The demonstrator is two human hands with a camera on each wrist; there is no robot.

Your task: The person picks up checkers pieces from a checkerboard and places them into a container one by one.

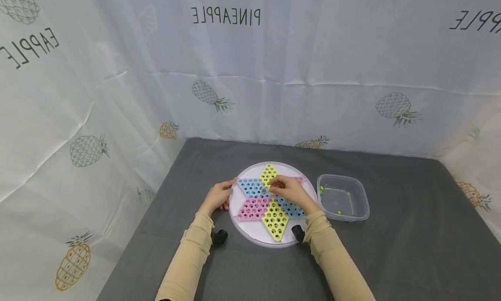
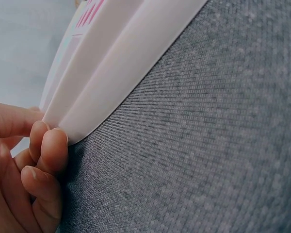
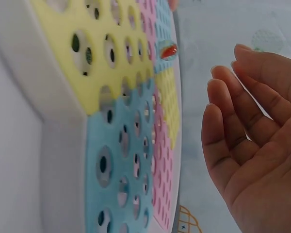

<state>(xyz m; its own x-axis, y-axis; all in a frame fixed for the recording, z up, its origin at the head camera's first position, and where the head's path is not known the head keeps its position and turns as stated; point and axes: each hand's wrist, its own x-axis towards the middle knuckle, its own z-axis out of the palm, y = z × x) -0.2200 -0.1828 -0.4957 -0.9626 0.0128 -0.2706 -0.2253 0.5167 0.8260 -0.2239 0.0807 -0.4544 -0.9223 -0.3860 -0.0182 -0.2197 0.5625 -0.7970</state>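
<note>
1. Both arms wear long, close-fitting tan-yellow sleeves that end at the wrists.
2. The left hand [image 1: 216, 198] and right hand [image 1: 291, 192] are bare.
3. A small black device sits strapped under each wrist.

A dark grey fabric-covered table [image 1: 391, 257] fills the lower field. White curtain sheets [image 1: 313, 75] enclose it at the rear and both sides, printed with pineapples [image 1: 395, 107] and mirrored "PINEAPPLE" lettering [image 1: 225, 16]. Horizontal fold creases cross the sheets. Lighting is even and diffuse
</note>
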